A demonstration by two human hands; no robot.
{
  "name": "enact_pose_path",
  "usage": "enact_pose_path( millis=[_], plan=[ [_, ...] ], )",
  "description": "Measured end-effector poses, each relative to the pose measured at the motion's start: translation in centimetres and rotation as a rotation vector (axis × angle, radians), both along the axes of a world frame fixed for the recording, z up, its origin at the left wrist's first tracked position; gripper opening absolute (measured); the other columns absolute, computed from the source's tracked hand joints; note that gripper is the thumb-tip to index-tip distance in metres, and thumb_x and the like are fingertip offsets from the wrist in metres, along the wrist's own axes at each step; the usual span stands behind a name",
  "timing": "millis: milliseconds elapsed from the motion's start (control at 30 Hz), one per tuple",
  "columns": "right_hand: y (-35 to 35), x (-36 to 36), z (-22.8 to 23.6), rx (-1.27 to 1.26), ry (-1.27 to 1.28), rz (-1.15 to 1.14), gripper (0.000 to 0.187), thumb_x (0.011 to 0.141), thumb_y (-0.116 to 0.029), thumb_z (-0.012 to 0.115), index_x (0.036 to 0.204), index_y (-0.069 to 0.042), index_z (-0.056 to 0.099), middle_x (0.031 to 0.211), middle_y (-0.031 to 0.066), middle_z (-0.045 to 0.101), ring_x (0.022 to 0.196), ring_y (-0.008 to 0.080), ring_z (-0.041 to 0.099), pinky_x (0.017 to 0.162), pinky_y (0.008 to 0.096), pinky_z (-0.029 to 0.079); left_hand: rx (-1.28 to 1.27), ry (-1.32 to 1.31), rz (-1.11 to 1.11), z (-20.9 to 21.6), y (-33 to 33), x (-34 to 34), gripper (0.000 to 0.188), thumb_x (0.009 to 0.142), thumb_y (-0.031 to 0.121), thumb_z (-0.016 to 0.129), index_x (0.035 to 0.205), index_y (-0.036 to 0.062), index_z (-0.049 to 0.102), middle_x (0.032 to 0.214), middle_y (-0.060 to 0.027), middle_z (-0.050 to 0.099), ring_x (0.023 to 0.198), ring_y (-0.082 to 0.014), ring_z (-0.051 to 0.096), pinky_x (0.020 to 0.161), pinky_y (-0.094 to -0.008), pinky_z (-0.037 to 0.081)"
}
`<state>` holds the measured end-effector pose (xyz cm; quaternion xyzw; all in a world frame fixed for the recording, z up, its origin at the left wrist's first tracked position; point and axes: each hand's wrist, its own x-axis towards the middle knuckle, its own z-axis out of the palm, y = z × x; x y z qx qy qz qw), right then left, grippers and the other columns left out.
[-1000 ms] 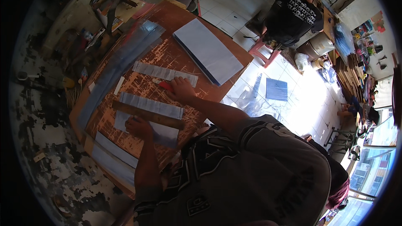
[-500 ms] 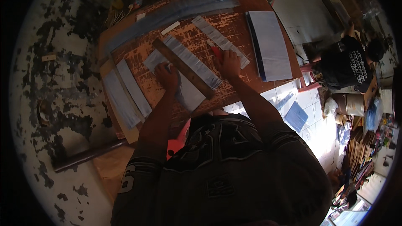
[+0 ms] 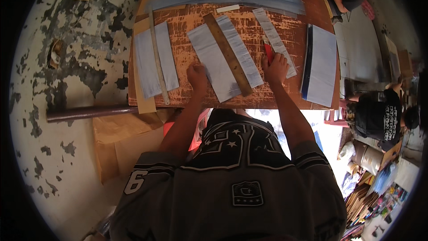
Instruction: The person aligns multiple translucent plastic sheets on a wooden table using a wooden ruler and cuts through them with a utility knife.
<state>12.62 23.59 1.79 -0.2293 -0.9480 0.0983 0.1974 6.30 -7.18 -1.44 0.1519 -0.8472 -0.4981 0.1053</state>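
Well off to the right of the right fingers, a pale drum (image 3: 371, 157) is standing beside a white plastic bag (image 3: 347, 151); I cannot tell the contents of either. The right hand (image 3: 277, 68) is grasping a red-handled cutter (image 3: 268, 51), which is jutting forward from its fingers, just left of a narrow strip (image 3: 273, 35). The left hand (image 3: 197, 78) is curling its fingers at the grey sheet's (image 3: 209, 56) left edge; whether they are pinching it, I cannot tell. A wooden bar (image 3: 228, 56) is lying across the sheet, between both hands' fingers. Compared with half a second ago, the left fingers are resting farther from the bar.
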Motion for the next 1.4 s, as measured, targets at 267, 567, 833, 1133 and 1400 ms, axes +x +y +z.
enact_pose_path(
  millis=[267, 567, 833, 1133, 1400],
  plan=[
    [0.0, 0.3, -0.2, 0.026, -0.008, -0.004, 0.040, 0.091, -0.043, 0.060, 0.108, -0.007, 0.057, 0.105, 0.0118, 0.058, 0.101, 0.0324, 0.056, 0.085, 0.0481, 0.043, 0.106, 0.061, -0.211, 0.5, 0.4, 4.4, 0.046, 0.088, 0.008, 0.071, 0.132, -0.0005, 0.062, 0.094, -0.0084, 0.059, 0.089, -0.0184, 0.059, 0.081, -0.0330, 0.049],
    [0.1, 0.4, -0.2, 0.025, -0.001, 0.013, 0.039, 0.090, -0.042, 0.063, 0.104, -0.006, 0.057, 0.101, 0.0117, 0.060, 0.100, 0.0334, 0.058, 0.084, 0.0484, 0.044, 0.220, 0.060, -0.214, -0.3, -0.3, 5.0, 0.038, 0.088, 0.010, 0.072, 0.125, 0.0005, 0.069, 0.097, -0.0052, 0.056, 0.087, -0.0148, 0.057, 0.081, -0.0292, 0.049],
    [0.7, 0.4, -0.8, 0.021, 0.015, 0.020, 0.039, 0.089, -0.042, 0.064, 0.103, -0.007, 0.057, 0.101, 0.0118, 0.060, 0.100, 0.0326, 0.058, 0.083, 0.0491, 0.043, 0.231, -0.065, -0.237, 1.1, -0.1, 6.6, 0.033, 0.091, 0.012, 0.069, 0.119, -0.0048, 0.068, 0.096, -0.0109, 0.071, 0.085, -0.0173, 0.067, 0.081, -0.0305, 0.053],
    [0.8, 0.4, -1.0, -0.001, 0.010, 0.006, 0.038, 0.088, -0.042, 0.063, 0.102, -0.007, 0.057, 0.103, 0.0117, 0.059, 0.101, 0.0321, 0.057, 0.084, 0.0484, 0.043, 0.268, -0.270, -0.352, 2.7, -0.9, 10.3, 0.023, 0.095, 0.014, 0.066, 0.105, -0.0064, 0.068, 0.091, -0.0105, 0.073, 0.081, -0.0150, 0.068, 0.075, -0.0286, 0.052],
    [0.5, 0.3, -0.8, 0.051, 0.010, -0.005, 0.036, 0.089, -0.040, 0.064, 0.101, -0.007, 0.057, 0.101, 0.0110, 0.061, 0.097, 0.0320, 0.058, 0.083, 0.0484, 0.044, 0.287, -0.413, -0.457, 2.8, -1.5, 11.6, 0.022, 0.094, 0.020, 0.070, 0.088, -0.0014, 0.068, 0.074, -0.0061, 0.069, 0.066, -0.0109, 0.063, 0.061, -0.0267, 0.049]
  ],
)
